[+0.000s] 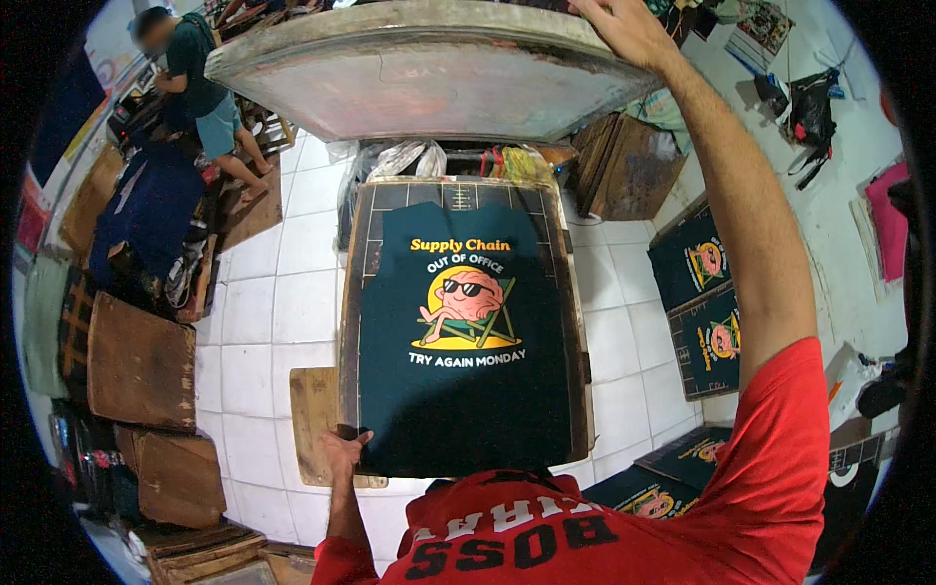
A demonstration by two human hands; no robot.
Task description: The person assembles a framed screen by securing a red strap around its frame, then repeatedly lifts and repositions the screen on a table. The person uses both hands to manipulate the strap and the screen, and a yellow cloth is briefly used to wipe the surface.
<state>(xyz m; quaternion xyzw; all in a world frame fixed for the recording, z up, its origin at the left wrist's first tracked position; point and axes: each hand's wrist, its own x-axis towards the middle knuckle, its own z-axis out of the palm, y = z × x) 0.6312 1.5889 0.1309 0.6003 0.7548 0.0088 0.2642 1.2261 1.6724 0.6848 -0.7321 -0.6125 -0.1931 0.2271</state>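
Observation:
A dark green T-shirt [468, 409] lies flat on the printing board [351, 292]. Its printed picture shows a pink brain-like figure in sunglasses on a deck chair, against a yellow disc with lettering around it. At the board's near left corner, my left hand [345, 450] grips the edge, its thumb over the shirt's side. My right arm reaches far forward, and my right hand [624, 31] holds the upper right edge of a raised screen-printing frame [439, 83]. The frame stands tilted beyond the board, with its pale mesh facing me. Some right fingertips are cut off by the picture's top.
More printed shirts [707, 258] lie on boards along the right. Brown wooden boards [634, 175] lean beyond the printing board's far right. A wooden panel [312, 419] juts out at its left. Another person [195, 68] stands at the far left.

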